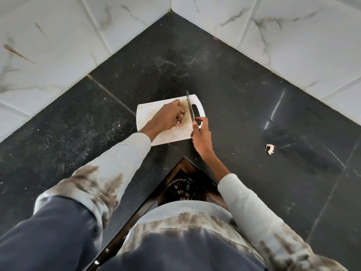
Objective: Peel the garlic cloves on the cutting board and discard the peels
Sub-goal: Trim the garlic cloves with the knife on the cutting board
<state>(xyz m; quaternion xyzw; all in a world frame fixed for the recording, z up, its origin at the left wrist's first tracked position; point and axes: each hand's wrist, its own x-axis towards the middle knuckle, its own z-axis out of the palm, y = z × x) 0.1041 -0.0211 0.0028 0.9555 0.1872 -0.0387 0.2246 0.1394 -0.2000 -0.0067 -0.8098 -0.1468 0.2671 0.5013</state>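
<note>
Working at the bench (pixel 244 94) corner, we pin a garlic clove (pixel 180 123) (mostly hidden) on the cutting board (pixel 144 114) under our curled left hand (pixel 166 118); our right hand (pixel 201 135) grips the knife (pixel 189 106), blade just beside it.

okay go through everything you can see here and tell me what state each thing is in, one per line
Cutting board: flat on the counter, stained.
Knife: gripped in the right hand, blade over the board.
Left hand: fingers down on the board, pinching a garlic piece.
Garlic peel: loose on the counter, right of the board.
</note>
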